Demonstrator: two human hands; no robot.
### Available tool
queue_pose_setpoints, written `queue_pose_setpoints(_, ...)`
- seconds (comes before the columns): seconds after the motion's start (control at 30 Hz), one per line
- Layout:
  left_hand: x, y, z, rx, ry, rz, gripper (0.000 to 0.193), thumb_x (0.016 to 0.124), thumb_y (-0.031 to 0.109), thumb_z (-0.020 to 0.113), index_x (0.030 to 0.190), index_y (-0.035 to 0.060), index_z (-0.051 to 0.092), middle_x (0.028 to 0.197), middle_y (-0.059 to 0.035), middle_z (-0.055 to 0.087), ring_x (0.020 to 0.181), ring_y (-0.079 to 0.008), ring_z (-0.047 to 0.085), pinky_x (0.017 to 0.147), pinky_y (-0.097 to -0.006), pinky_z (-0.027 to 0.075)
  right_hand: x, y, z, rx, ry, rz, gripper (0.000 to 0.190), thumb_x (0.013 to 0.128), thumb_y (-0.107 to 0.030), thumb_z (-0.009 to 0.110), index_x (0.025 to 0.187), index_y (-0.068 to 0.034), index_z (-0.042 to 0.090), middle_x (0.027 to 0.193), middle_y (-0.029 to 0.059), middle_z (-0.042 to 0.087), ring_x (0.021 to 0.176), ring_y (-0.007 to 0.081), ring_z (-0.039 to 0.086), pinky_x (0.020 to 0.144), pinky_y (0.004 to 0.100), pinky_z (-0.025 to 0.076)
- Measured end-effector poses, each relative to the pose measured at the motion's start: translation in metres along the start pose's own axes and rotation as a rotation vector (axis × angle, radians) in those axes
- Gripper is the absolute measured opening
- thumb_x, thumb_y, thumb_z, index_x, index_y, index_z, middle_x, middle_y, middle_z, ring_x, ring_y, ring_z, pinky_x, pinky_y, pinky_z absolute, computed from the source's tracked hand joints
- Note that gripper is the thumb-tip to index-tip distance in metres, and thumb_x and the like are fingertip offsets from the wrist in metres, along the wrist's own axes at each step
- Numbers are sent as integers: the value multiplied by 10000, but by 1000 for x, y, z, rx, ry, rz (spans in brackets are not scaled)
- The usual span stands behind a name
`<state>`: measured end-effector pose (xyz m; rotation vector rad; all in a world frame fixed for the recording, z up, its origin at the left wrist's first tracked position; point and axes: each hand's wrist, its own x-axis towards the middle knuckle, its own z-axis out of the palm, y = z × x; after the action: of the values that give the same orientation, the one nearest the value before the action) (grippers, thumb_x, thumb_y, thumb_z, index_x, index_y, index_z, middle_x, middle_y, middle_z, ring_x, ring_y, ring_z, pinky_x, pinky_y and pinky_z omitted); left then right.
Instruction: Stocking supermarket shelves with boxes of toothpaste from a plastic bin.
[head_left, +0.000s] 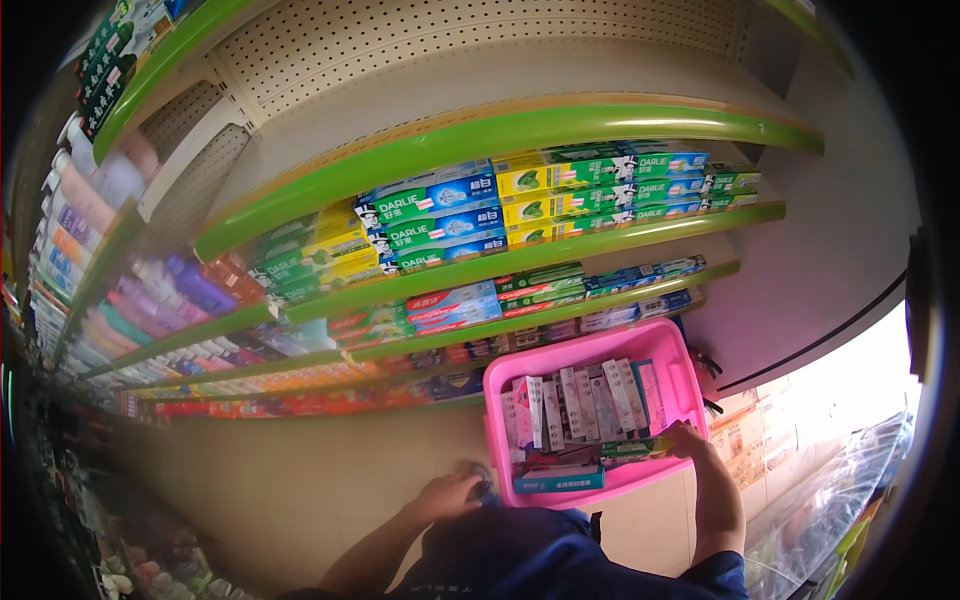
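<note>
A pink plastic tub (497, 420) stands on the floor before me, below the shelves. My right hand (684, 440) is inside its right side, fingers on the end of a green and yellow toothpaste box (636, 448). Rows of pale slim cartons (574, 405) stand on end in the tub. A teal carton (559, 479) lies flat along the near wall. To the left of the tub is my left hand (452, 495), beside a dark, blurred object (480, 481); whether the fingers hold it is unclear.
Shelves with green edges (525, 166) rise ahead. Darlie boxes (435, 217) are stacked on one level, Colgate boxes (456, 311) below. Bottles (150, 292) line the shelves at left. Black-handled tools (709, 367) stick out by the tub's right side. Clear plastic wrap (817, 502) covers goods at right.
</note>
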<state>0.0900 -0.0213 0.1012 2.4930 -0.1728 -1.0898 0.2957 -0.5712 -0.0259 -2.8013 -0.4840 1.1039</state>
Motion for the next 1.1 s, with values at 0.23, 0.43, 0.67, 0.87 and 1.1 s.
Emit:
queue_pose_setpoints(0.23,3,8,-1,-20,45,6,628,921,458,636,1424,120,470,1368,-195,561,1273,-361,545,1052,-457,462,16,-15,31,-328,100,205,416,776,-167,716,1190,-156,679,1282,131,555,1295,355,452,1075,527,386)
queue_pose_setpoints(0.43,8,5,8,7,-4,-17,636,924,466,637,1429,119,465,1385,-187,551,1285,-358,537,1067,-453,452,25,-32,47,-20,242,254,558,803,-189,681,1338,-98,552,1377,155,530,1341,355,441,1131,514,347)
queue_pose_setpoints(0.67,10,10,6,-23,-15,-2,629,924,459,643,1423,116,472,1376,-194,555,1279,-368,539,1063,-456,453,29,-75,61,19,168,191,705,758,-284,732,1363,-79,433,1392,156,504,1393,447,363,1115,562,347)
queue_pose_setpoints(0.87,9,13,1,11,-33,24,630,912,432,663,1412,92,486,1339,-203,574,1254,-380,551,1056,-456,455,32,-85,75,49,306,328,790,749,-267,759,1414,-44,394,1437,179,446,1380,467,345,1091,571,370)
queue_pose_setpoints(1.1,-2,-12,-32,-57,187,68,645,905,362,683,1433,64,462,1361,-212,556,1252,-384,544,1071,-459,442,-3,-149,82,218,548,211,626,756,-237,762,1286,-12,518,1296,211,518,1248,440,444,1103,537,339)
